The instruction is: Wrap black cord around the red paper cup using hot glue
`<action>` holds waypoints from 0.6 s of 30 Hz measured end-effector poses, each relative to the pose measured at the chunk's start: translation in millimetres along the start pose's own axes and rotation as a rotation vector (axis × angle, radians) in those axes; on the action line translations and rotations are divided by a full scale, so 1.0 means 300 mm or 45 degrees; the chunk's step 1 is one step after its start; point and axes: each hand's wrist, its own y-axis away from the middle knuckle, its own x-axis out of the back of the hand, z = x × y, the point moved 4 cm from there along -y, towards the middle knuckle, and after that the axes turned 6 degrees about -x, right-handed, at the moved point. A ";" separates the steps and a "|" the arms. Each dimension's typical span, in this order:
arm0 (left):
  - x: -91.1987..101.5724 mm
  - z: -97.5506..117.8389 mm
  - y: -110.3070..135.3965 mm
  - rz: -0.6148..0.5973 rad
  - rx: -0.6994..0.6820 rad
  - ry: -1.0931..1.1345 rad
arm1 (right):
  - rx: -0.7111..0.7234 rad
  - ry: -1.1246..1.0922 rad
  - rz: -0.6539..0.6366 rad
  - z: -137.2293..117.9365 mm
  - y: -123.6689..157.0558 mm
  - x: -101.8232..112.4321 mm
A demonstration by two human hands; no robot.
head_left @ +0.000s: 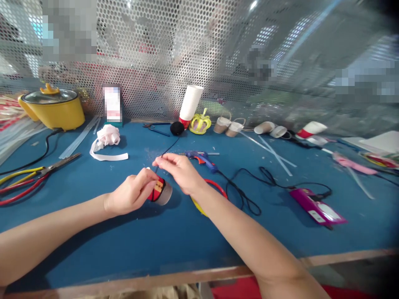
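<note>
My left hand (132,193) is closed around a small paper cup (159,192) lying on its side, decorated in red with a dark band, and holds it against the blue table (156,245). My right hand (179,171) pinches a thin black cord (170,148) just above the cup. The cord runs back to a black ball of yarn (177,128). A blue glue gun (202,158) lies right behind my right hand. A red and yellow ring (215,187) shows beneath my right wrist.
Red and yellow scissors (28,179) lie at the left, near a white ribbon (106,141) and a yellow pot (51,107). A stack of white cups (190,104), a yellow crown (200,123) and tipped cups line the back. A purple device (316,207) with black cables sits right.
</note>
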 end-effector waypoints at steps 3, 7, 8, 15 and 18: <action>0.004 -0.031 -0.005 0.081 0.253 0.098 | 0.045 0.030 0.153 -0.018 0.013 0.052; 0.001 -0.066 -0.015 0.178 0.486 0.273 | 0.113 0.124 0.253 -0.039 0.027 0.100; -0.001 -0.071 -0.017 0.182 0.513 0.293 | 0.128 0.152 0.261 -0.042 0.029 0.104; -0.008 -0.059 -0.018 0.124 0.503 0.266 | 0.235 0.317 0.333 -0.066 0.031 0.107; -0.010 -0.037 -0.014 0.087 0.454 0.248 | 0.236 0.391 0.347 -0.065 0.026 0.109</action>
